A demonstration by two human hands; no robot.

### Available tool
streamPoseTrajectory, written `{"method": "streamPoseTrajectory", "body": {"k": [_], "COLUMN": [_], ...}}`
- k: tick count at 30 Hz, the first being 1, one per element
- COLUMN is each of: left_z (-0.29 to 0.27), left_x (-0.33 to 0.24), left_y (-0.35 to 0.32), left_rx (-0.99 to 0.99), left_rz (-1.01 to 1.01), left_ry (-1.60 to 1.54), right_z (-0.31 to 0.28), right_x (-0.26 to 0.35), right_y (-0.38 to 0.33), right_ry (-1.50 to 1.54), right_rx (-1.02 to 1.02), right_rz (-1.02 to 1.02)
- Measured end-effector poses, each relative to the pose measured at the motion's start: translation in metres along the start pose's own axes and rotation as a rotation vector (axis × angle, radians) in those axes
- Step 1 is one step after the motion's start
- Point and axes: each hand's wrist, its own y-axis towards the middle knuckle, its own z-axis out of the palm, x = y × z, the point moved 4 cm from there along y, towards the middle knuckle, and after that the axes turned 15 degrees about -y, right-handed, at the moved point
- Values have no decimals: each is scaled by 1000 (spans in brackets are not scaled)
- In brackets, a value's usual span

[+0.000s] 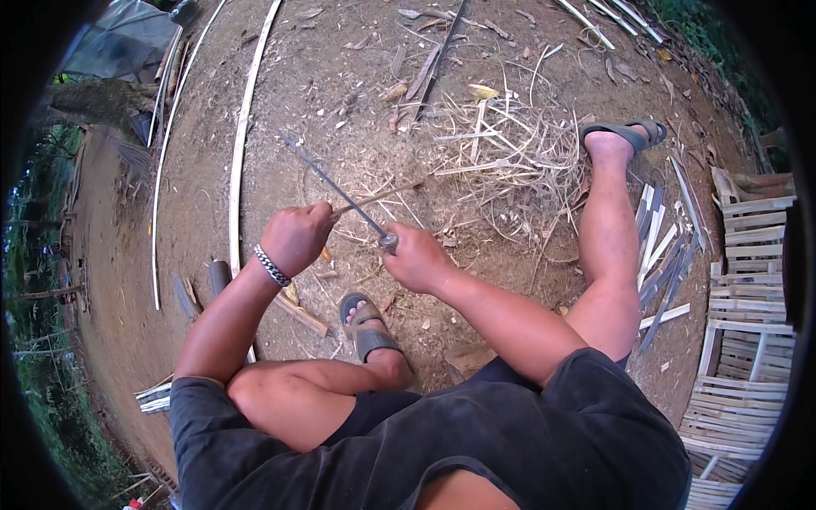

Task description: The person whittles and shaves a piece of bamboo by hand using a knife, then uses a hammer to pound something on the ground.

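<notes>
My right hand (418, 259) is closed round the handle of a long, narrow-bladed knife (327, 179). Its dark blade slants away to the far left, past the fingers of my other hand. A thin brown bamboo strip (393, 191) is pinched in my left hand (297, 240), which has a chain bracelet on the wrist. The strip points right and crosses the blade just ahead of my right hand; whether the two touch I cannot tell. Curled pale shavings (527, 166) lie heaped on the dirt beyond my right hand.
Long pale bamboo strips (240, 144) stretch over the ground at left. Split pieces (659, 246) lie beside my right leg, near a slatted bamboo bench (748, 327). A dark strip (442, 59) lies farther off. My sandaled feet flank the work area.
</notes>
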Motion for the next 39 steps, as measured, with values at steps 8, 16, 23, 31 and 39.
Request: {"method": "streamPoseTrajectory", "body": {"k": [8, 16, 23, 31, 39], "left_z": [12, 3, 7, 17, 8], "left_x": [-10, 4, 5, -2, 1], "left_y": [2, -2, -3, -8, -4], "left_rx": [80, -22, 25, -12, -31], "left_rz": [25, 2, -35, 41, -3], "left_ry": [28, -29, 13, 6, -39], "right_z": [5, 12, 23, 18, 33], "right_x": [-57, -24, -44, -82, -87], "right_y": [25, 23, 14, 15, 6], "right_ry": [55, 16, -18, -22, -6], "right_rx": [61, -24, 56, 58, -14], "right_rz": [81, -58, 16, 133, 139]}}
